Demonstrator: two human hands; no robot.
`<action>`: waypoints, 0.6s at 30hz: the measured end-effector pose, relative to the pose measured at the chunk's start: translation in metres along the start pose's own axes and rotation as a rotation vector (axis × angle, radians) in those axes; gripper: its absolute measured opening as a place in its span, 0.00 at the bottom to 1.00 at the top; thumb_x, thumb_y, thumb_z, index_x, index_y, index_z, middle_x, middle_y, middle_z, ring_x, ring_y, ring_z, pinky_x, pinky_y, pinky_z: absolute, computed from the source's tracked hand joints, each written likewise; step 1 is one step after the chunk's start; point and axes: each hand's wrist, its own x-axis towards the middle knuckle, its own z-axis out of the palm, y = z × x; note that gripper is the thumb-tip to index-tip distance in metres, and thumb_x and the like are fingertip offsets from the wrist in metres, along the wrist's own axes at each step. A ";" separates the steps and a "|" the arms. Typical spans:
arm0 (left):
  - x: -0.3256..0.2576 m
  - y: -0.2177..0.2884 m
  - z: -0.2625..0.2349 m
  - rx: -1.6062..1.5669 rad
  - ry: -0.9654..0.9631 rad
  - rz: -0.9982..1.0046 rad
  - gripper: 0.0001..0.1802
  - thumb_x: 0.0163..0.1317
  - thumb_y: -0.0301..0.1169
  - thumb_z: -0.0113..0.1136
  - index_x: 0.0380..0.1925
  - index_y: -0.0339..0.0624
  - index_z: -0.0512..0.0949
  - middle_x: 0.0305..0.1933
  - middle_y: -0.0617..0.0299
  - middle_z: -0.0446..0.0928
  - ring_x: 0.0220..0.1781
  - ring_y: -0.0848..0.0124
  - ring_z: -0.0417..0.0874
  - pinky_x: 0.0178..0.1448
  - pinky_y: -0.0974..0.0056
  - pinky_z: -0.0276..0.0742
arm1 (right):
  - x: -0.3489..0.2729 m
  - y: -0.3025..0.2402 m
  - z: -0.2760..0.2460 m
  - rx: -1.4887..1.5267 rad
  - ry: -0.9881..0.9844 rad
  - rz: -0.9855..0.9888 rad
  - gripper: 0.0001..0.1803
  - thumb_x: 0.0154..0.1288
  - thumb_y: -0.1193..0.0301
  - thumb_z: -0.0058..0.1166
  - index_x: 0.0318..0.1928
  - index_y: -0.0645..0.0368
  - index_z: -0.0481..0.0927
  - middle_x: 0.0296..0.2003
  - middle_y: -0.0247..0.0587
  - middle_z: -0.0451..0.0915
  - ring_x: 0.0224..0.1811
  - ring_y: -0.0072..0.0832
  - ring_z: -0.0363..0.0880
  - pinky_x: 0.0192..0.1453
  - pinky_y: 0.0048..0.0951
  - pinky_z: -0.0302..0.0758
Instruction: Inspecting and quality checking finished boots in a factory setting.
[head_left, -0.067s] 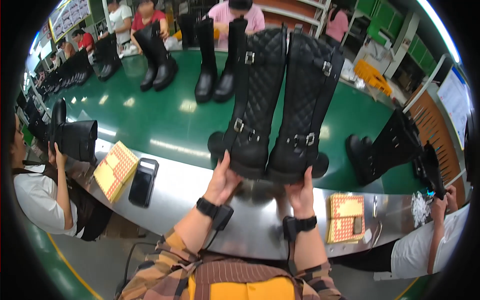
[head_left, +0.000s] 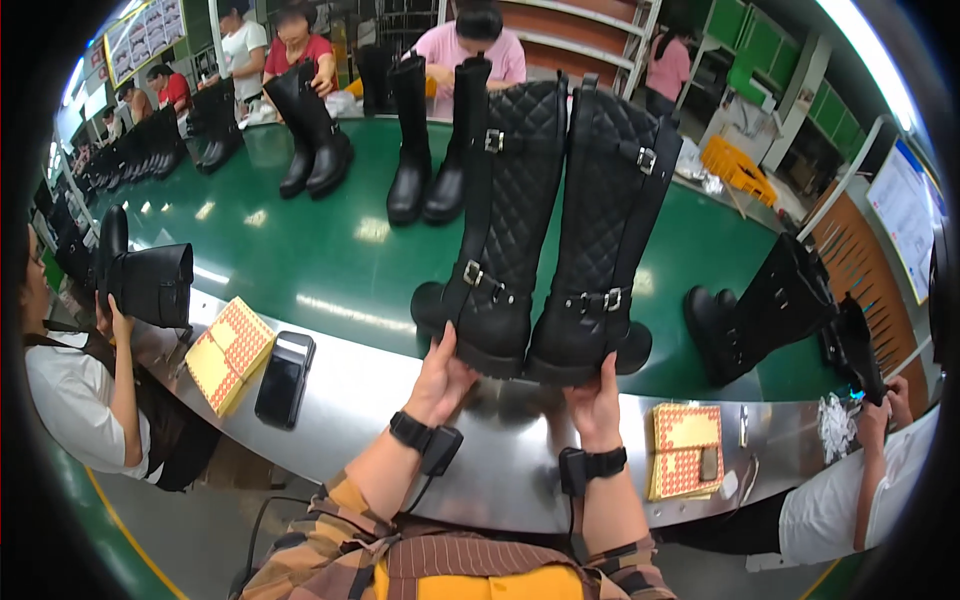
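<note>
Two tall black boots with quilted shafts and silver buckles stand upright side by side in front of me, heels facing me. My left hand grips the left boot low down, thumb up against its side and fingers under the sole. In the same way my right hand holds the right boot from below at its outer side. Most of the fingers are hidden beneath the soles. Both boots are over the metal edge strip of the table; whether the soles touch it I cannot tell.
Left of me lie a stack of patterned yellow sheets and a black handheld device; another sheet stack lies right. More boots stand along the green surface. Co-workers handle boots on both sides; others sit or stand opposite.
The whole view has shifted, so the scene sits slightly lower in the picture. My hands keep the same grip on both boots.
</note>
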 end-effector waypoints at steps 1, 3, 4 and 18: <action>0.000 0.000 0.000 0.007 -0.057 0.026 0.31 0.69 0.49 0.53 0.68 0.61 0.55 0.69 0.65 0.65 0.68 0.64 0.67 0.67 0.49 0.64 | 0.001 0.000 -0.002 -0.011 -0.051 -0.019 0.29 0.70 0.51 0.50 0.63 0.57 0.69 0.59 0.40 0.75 0.60 0.36 0.73 0.64 0.43 0.70; -0.002 0.001 0.002 0.058 -0.019 0.045 0.32 0.68 0.49 0.53 0.68 0.61 0.55 0.68 0.66 0.65 0.68 0.65 0.67 0.66 0.50 0.65 | 0.002 0.001 -0.005 -0.010 0.045 0.007 0.30 0.69 0.51 0.51 0.64 0.54 0.67 0.60 0.41 0.74 0.62 0.38 0.72 0.66 0.43 0.70; -0.003 0.002 0.002 0.050 0.004 0.045 0.33 0.68 0.49 0.54 0.69 0.62 0.54 0.67 0.66 0.66 0.67 0.65 0.68 0.65 0.50 0.65 | 0.002 0.001 -0.008 -0.005 0.001 0.001 0.29 0.68 0.52 0.54 0.62 0.55 0.69 0.59 0.41 0.75 0.61 0.37 0.73 0.64 0.42 0.71; -0.020 0.001 0.014 -0.445 -0.283 -0.416 0.31 0.67 0.51 0.46 0.64 0.45 0.67 0.66 0.54 0.70 0.68 0.62 0.70 0.73 0.56 0.63 | 0.002 -0.007 -0.016 -1.009 -0.216 -0.565 0.50 0.57 0.61 0.65 0.74 0.57 0.48 0.67 0.46 0.63 0.72 0.35 0.57 0.74 0.40 0.51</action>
